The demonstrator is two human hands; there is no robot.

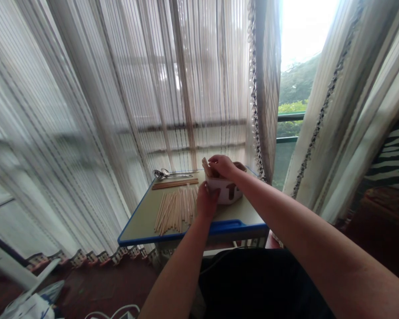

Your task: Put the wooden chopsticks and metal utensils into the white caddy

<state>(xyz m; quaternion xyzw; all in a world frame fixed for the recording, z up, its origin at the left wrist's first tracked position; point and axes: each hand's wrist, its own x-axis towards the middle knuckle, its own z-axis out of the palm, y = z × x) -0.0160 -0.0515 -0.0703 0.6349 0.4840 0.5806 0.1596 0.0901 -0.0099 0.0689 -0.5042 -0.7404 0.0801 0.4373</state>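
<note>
A white container (pixel 223 193) with a brown marking on its front stands at the right of the small desk. My left hand (pixel 207 201) is closed around its near left side, thumb on the front wall. Pale wooden chopsticks (pixel 205 165) stick up from the container's left part, leaning left. My right hand (pixel 222 165) is over the container's opening, fingers closed at the upper part of these chopsticks; the fingertips are partly hidden. To the left of my left hand, many pale chopsticks (pixel 174 208) lie spread side by side on the desk.
Behind the loose chopsticks lies a row of darker brown chopsticks (pixel 174 184). Several long-handled metal spoons (pixel 161 174) lie at the desk's back left. The desk (pixel 136 226) has a raised blue rim. Sheer curtains (pixel 146 88) hang right behind it.
</note>
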